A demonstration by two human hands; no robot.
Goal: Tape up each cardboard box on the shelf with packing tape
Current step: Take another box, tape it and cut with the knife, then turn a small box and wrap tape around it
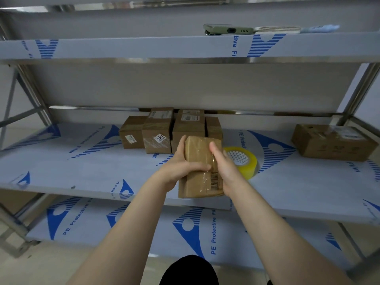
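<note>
Both hands hold one small box [200, 167] at the front edge of the middle shelf [82, 165], its near end out past the edge. The left hand [181, 163] grasps the left side with the thumb laid across the top. The right hand [224, 163] clasps the right side, thumb on the top face; its fingers are hidden behind the box. Clear tape already shines over the top and over a barcode label near the front right corner.

The tape roll [245, 161] lies flat on the shelf just behind the right hand. A cluster of boxes [156, 134] stands at the back of the shelf, close together, and a larger box [333, 142] sits well apart to the right. A phone [228, 29] lies on the shelf above.

The box looks light, since it is carried easily with no support under it. The cardboard seems stiff enough to take a firm squeeze on the sides, but the taped faces are probably slick, so the safest hold is across the bare side walls or under the bottom edges. The corners may crush if it is set down hard. The roll is best taken through its core, with the loose end found first.
</note>
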